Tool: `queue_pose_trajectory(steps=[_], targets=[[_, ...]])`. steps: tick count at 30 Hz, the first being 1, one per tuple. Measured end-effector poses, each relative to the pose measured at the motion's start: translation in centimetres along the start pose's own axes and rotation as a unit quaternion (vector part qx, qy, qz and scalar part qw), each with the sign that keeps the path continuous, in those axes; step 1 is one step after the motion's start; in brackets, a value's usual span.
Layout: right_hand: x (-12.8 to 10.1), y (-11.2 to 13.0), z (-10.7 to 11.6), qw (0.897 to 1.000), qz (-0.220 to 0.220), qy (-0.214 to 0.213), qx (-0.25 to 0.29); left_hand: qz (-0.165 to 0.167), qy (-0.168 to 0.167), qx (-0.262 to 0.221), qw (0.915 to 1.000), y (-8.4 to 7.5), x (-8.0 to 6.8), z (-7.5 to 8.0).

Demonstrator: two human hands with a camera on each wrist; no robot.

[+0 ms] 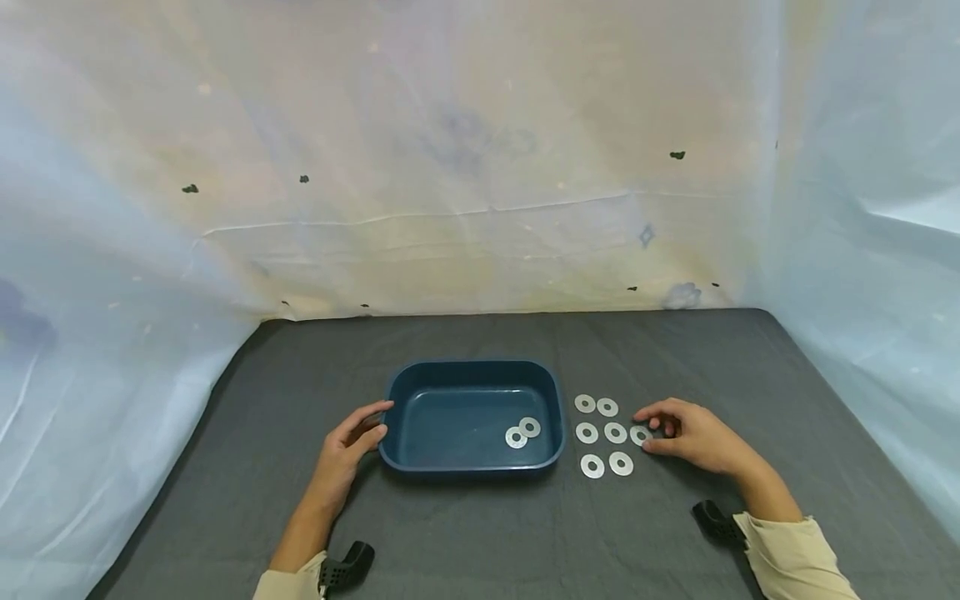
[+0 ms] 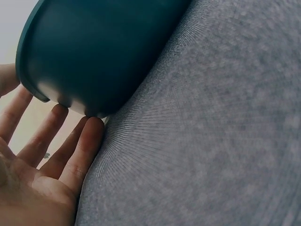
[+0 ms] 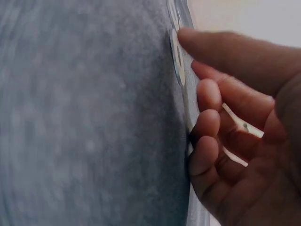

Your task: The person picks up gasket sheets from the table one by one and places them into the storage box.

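Note:
A dark blue rectangular tray [image 1: 465, 462] stands on the grey cloth, with two flat metal washers [image 1: 516, 437] lying inside, one partly overlapping the other. My left hand [image 1: 347, 450] touches the tray's left end; in the left wrist view its fairly straight fingers [image 2: 87, 141] meet the outer wall. Right of the tray, several washers lie flat in rough rows. Over the rightmost washer [image 1: 640, 435] is my right hand [image 1: 693, 435], thumb and index finger apart on either side. The thumb touches that washer [image 3: 178, 59] in the right wrist view; the index fingertip's contact is unclear.
Grey cloth [image 1: 465, 542] covers the table. Pale patterned sheeting [image 1: 465, 167] hangs behind it and along both sides. Black straps with mounts [image 1: 348, 567] sit at both wrists, by the beige sleeves [image 1: 795, 558].

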State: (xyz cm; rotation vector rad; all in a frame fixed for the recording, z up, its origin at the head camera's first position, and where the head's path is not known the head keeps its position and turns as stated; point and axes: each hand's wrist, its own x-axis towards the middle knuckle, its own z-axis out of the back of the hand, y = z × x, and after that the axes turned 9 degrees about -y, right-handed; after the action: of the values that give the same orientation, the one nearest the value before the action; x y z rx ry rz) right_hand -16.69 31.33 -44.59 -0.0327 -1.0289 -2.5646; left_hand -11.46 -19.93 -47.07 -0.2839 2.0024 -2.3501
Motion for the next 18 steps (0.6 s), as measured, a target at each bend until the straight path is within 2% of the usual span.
queue_pose_trajectory(steps=[7,18], targets=[[0.08,0.09,-0.07,0.999,-0.034,0.015,-0.016,0.003,-0.002,0.0,1.0,-0.12,0.12,-0.1],[0.1,0.23,-0.12,0.999,-0.031,0.034,0.0,0.012,-0.001,0.005,0.9999,-0.22,-0.08,-0.02]])
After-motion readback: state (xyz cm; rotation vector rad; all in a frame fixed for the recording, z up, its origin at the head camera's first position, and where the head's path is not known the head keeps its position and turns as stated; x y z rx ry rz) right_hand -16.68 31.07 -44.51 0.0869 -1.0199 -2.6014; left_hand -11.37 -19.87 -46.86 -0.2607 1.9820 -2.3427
